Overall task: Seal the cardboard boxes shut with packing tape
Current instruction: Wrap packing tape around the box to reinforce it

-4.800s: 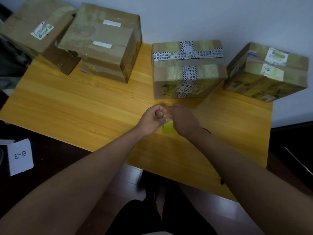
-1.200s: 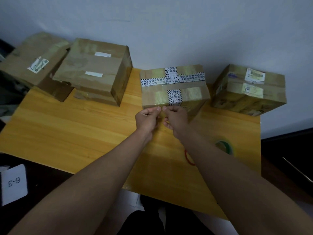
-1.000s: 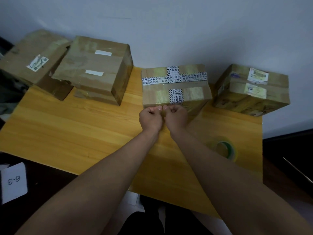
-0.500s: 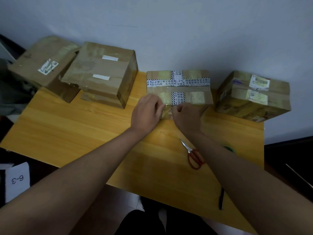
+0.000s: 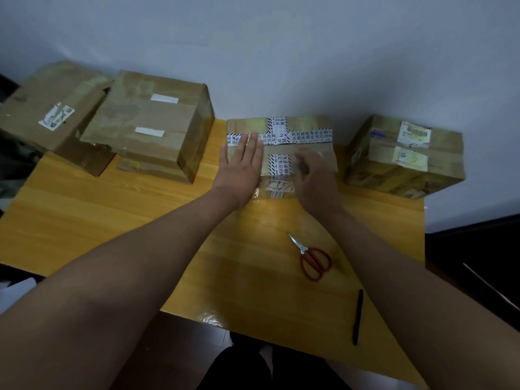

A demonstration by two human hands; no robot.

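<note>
A cardboard box (image 5: 308, 128) with black-and-white printed tape stands at the middle back of the yellow table (image 5: 112, 209). My left hand (image 5: 242, 167) lies flat with straight fingers on the left part of its top. My right hand (image 5: 312, 175) is on the right part of the box's top and front, blurred, fingers partly bent; I cannot tell whether it holds tape. Three more taped boxes stand along the wall: one at far left (image 5: 53, 114), a big one (image 5: 152, 122) beside it, one at right (image 5: 405, 153). The tape roll is hidden.
Red-handled scissors (image 5: 312, 257) lie shut on the table in front of the middle box. A black pen (image 5: 358, 316) lies near the table's front right edge. A white wall is right behind the boxes. Dark floor shows beyond the table's right and left edges.
Both hands went from pinched together at the box's front lower edge up onto its top. The left hand opened flat and slid left; the right moved right. The view shifted, hiding the tape roll.
</note>
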